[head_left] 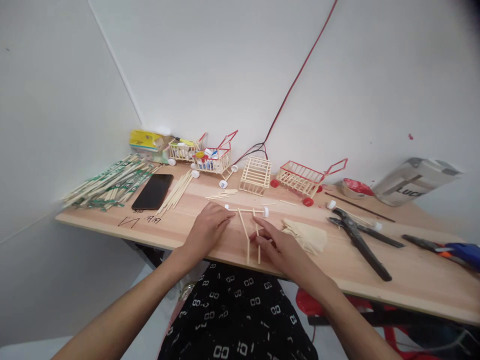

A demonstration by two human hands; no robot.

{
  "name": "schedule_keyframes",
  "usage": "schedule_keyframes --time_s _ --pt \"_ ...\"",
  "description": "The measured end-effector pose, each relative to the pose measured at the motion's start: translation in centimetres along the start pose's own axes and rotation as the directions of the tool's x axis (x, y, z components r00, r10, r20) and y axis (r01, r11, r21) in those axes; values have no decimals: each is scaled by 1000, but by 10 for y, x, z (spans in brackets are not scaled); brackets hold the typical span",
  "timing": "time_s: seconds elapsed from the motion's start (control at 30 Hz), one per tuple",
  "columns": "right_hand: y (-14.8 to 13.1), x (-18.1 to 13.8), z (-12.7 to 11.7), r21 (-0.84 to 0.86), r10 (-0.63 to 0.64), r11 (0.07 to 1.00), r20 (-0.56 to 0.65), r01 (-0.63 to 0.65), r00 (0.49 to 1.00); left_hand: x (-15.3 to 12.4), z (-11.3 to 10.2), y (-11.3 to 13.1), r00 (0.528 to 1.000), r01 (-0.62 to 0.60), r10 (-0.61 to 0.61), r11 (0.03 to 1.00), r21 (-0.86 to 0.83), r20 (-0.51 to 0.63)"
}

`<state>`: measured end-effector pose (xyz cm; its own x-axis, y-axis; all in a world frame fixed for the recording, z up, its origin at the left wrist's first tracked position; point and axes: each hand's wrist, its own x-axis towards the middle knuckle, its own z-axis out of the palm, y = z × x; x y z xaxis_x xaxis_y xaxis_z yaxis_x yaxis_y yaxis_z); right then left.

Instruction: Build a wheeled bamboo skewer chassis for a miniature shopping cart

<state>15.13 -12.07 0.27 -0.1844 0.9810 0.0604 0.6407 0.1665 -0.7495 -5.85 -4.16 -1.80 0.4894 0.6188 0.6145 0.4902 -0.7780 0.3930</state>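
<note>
A small frame of thin wooden sticks lies near the table's front edge. Across its far end runs an axle stick [245, 210] with a white cap wheel [266, 212] at the right. My left hand [208, 224] is closed, fingertips at the axle's left end, partly hiding another white cap. Two long side sticks [243, 225] extend from the axle toward me, the left one bent midway. My right hand [276, 243] is closed around the right side stick [258, 254], fingers on its middle stretch.
Finished stick carts [300, 176] and a stick basket [255, 175] stand along the wall. Wrapped chopsticks [108, 182], a phone [153, 191] and loose sticks [176, 192] lie left. To the right are sandpaper-like sheets [305, 236], black pliers [360, 245] and a blue glue gun [463, 254].
</note>
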Motion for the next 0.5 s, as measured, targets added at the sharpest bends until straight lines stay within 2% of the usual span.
schedule_keyframes --time_s 0.13,0.27,0.37,0.43,0.5 --pt "1 2 1 -43 -67 997 -37 66 997 7 6 -2 999 -48 45 994 96 29" --pt "9 5 -2 -122 -85 990 -83 75 993 14 7 -3 999 -35 28 986 165 44" --pt "19 10 -8 -253 -178 959 -193 127 965 12 6 1 999 43 -47 987 155 20" --pt "25 16 -13 -358 -293 916 -282 183 914 8 6 7 991 130 -132 987 96 9" --pt "31 25 -17 -439 -375 871 -306 220 875 2 7 16 971 240 -240 971 3 17"
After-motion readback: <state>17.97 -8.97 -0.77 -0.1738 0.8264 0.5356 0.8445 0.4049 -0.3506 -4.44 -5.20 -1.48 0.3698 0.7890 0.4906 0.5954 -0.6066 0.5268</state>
